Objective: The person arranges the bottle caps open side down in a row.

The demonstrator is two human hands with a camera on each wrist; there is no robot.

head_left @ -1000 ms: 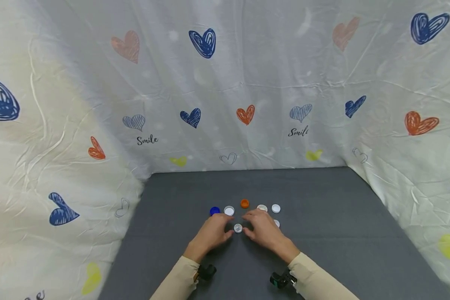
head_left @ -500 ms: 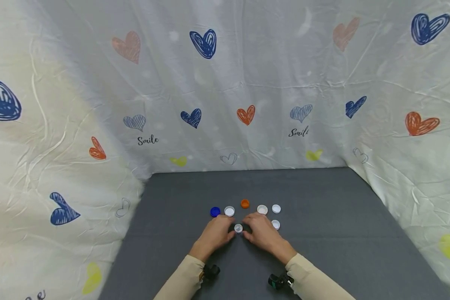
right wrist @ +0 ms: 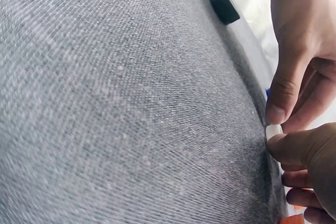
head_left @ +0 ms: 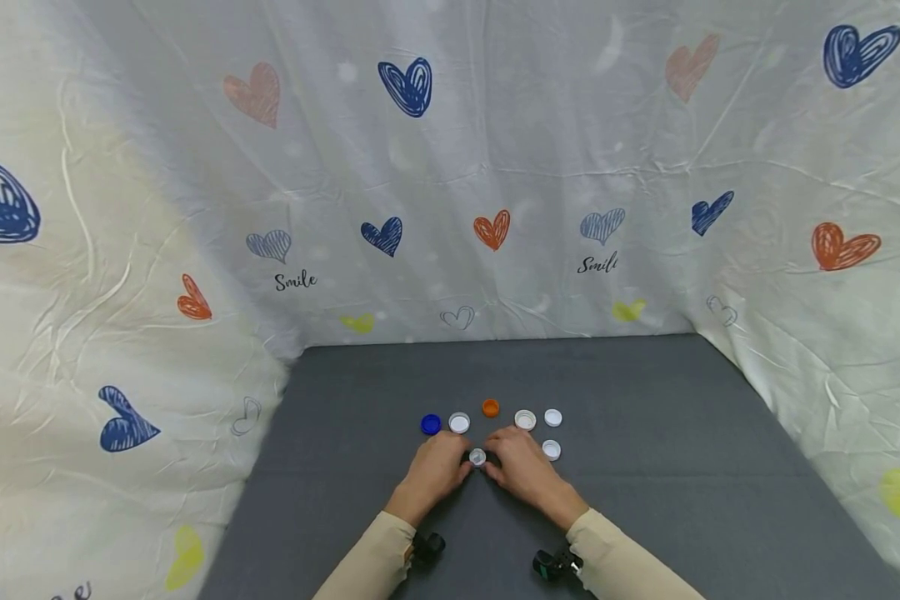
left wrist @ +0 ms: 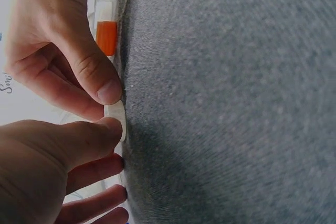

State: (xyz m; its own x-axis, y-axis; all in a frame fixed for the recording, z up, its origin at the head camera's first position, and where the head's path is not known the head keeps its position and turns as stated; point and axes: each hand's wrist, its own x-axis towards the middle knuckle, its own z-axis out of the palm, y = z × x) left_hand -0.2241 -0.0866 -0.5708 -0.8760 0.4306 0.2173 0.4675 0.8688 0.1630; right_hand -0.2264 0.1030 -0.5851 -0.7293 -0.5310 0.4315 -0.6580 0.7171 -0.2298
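In the head view a small white cap (head_left: 477, 457) lies open side up on the grey table, between my two hands. My left hand (head_left: 433, 468) holds its left side with the fingertips, and my right hand (head_left: 527, 468) holds its right side. In the left wrist view the ribbed cap (left wrist: 116, 110) stands low at the cloth, the left thumb over part of it and the right thumb at its other edge. The right wrist view has the cap (right wrist: 272, 130) between both thumbs. The far fingers are partly hidden.
Beyond the hands lie a blue cap (head_left: 431, 425), a white cap (head_left: 459, 423), an orange cap (head_left: 491, 407) and several white caps, one (head_left: 551, 450) close beside the right hand. Grey cloth covers the table (head_left: 607, 533). A heart-printed curtain (head_left: 450, 167) hangs around it.
Both hands have drawn inward, the left one moving right and the right one slightly left, closing their fingers onto the cap. The caps have hardly moved.
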